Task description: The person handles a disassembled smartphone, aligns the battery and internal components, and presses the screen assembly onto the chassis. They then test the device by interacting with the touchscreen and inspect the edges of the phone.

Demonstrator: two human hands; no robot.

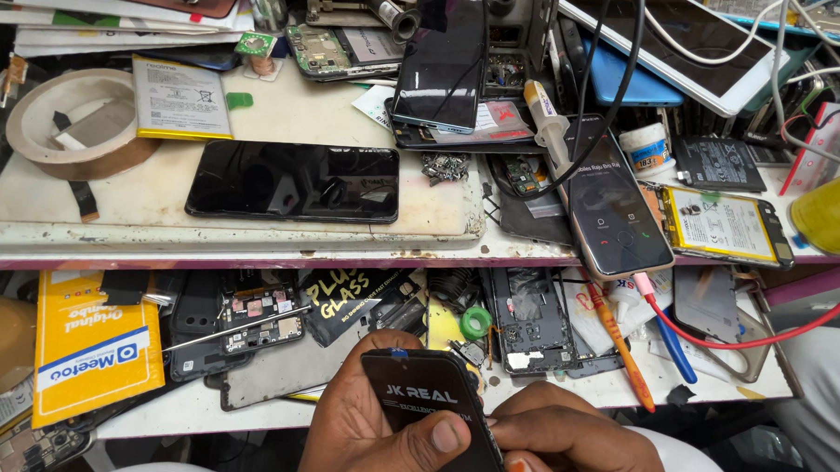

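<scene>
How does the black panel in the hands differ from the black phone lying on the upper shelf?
The black panel is held upright between left hand and right hand; the black phone lies flat and untouched, lengthwise across the shelf. The panel's face carries printed lettering; the phone's is bare, reflective glass. Both are dark, slim rectangles.

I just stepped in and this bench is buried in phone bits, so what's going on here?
A person holds a black phone screen panel upright in both hands at the bench's front edge. The left hand wraps its left side, thumb across the face; the right hand pinches its right edge. On the shelf above lie a dark phone, loose batteries, a tape roll and a cabled phone with a lit screen. Opened phone frames lie below.
</scene>
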